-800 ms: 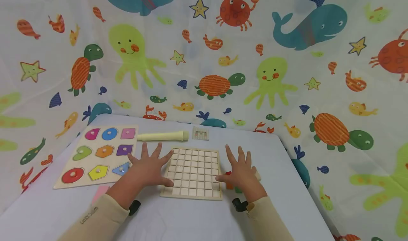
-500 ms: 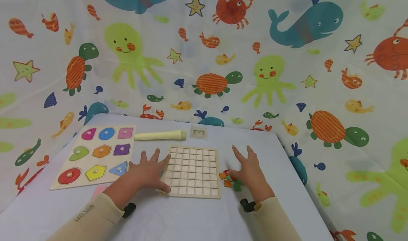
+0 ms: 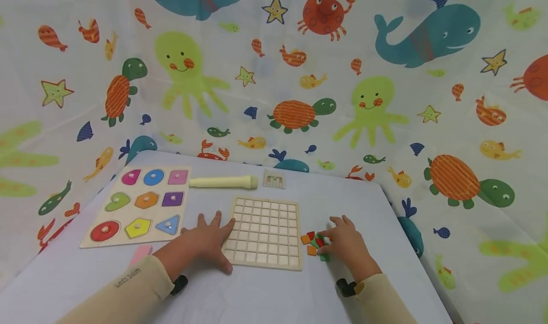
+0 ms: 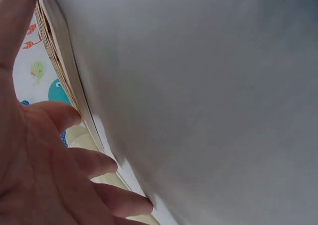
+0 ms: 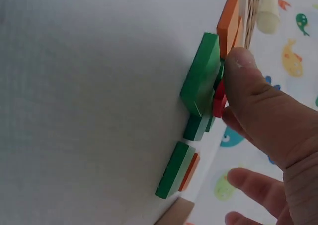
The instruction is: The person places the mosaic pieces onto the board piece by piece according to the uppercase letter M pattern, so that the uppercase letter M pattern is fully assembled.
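Observation:
A square wooden board with a grid of recesses (image 3: 263, 231) lies flat on the white table. My left hand (image 3: 205, 242) is spread beside its left edge, forefinger at the rim and thumb near the lower left corner. Right of the board lies a small heap of orange, red and green tiles, among them an orange tile (image 3: 311, 250) and a green tile (image 5: 201, 73). My right hand (image 3: 347, 242) reaches over this heap with bent fingers. In the right wrist view its thumb overlaps a red tile (image 5: 218, 100), and the other fingers are spread apart behind.
A shape-puzzle board (image 3: 147, 210) with colourful knobbed pieces lies at the left. Behind the grid stand out a pale yellow tube (image 3: 222, 182) and a small patterned card (image 3: 274, 179). A pink piece (image 3: 141, 253) lies near my left sleeve; a brown wooden piece (image 5: 176, 212) lies beyond the tiles.
My right hand has moved away from the board's right edge and down to the tiles, its fingers drawing together. My left hand has shifted slightly lower along the board's left side.

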Demonstrator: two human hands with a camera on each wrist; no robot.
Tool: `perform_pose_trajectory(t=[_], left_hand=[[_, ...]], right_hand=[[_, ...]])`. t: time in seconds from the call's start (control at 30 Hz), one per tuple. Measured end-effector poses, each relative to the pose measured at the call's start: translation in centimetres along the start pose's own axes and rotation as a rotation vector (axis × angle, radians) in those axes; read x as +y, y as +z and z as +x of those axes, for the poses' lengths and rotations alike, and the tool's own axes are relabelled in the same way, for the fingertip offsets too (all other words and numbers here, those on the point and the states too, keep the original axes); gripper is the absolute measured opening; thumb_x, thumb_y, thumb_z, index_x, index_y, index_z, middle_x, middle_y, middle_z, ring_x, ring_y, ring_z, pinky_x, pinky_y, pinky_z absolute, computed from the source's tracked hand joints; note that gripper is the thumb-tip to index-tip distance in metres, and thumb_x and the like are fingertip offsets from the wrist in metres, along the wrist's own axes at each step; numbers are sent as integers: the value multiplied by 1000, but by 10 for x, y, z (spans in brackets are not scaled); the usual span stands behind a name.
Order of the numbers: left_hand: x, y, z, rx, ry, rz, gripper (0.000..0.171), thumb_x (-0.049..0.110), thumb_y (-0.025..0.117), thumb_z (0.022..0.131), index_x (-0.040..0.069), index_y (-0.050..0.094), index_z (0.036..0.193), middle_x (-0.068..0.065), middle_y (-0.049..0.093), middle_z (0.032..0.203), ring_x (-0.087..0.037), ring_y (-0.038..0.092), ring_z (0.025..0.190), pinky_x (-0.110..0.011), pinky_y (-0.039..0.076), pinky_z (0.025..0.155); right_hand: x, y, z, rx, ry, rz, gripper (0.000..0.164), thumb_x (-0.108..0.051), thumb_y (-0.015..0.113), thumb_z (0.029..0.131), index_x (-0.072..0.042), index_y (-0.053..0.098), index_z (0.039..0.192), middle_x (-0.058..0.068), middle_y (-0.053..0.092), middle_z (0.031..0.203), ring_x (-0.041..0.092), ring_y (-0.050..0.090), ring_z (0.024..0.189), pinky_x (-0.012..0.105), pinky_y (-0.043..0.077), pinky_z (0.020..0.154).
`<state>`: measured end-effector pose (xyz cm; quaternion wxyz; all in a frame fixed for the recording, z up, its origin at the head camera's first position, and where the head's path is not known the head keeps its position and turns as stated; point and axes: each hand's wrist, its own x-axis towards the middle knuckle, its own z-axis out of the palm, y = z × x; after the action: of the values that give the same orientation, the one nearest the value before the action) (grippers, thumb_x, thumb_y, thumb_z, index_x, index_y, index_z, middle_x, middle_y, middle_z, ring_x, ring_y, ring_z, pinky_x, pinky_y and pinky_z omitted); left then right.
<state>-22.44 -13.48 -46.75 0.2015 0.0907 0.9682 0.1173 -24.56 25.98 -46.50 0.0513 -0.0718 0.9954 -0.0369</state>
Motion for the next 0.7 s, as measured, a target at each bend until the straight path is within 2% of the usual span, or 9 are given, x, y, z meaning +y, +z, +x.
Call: perform_pose_trajectory(t=[0.2, 0.33, 0.57, 0.7], left_hand=[[4, -3, -3, -9, -33, -12, 137, 73, 95, 57, 25, 32, 168, -26, 15, 176, -73, 7, 153, -99, 21, 98], [5, -2, -4, -14, -30, -11, 141, 71, 97, 55, 23, 30, 169, -28, 14, 176, -74, 6, 152, -99, 21, 98], [6, -4, -4, 5, -25, -8, 141, 68, 98, 56, 17, 30, 169, -28, 16, 176, -74, 7, 152, -98, 22, 98], [7, -5, -3, 24, -25, -3, 139, 68, 98, 56, 17, 33, 168, -27, 18, 176, -73, 10, 152, -98, 23, 99]], right_hand=[[-7, 6, 1, 27, 1, -18, 39, -43, 96, 74, -21, 87, 105, 15, 60, 151, 47, 41, 151, 67, 56, 101], [-12, 10, 1, 27, 17, -2, 25, -38, 96, 77, -21, 85, 91, 12, 63, 147, 41, 45, 148, 63, 57, 103], [-17, 4, -1, 27, 39, -4, 21, -34, 94, 81, -17, 83, 86, 11, 67, 138, 35, 57, 134, 54, 60, 101], [-24, -3, -2, 46, 58, 48, 21, -35, 94, 81, -17, 83, 85, 11, 68, 136, 34, 62, 126, 52, 61, 100]])
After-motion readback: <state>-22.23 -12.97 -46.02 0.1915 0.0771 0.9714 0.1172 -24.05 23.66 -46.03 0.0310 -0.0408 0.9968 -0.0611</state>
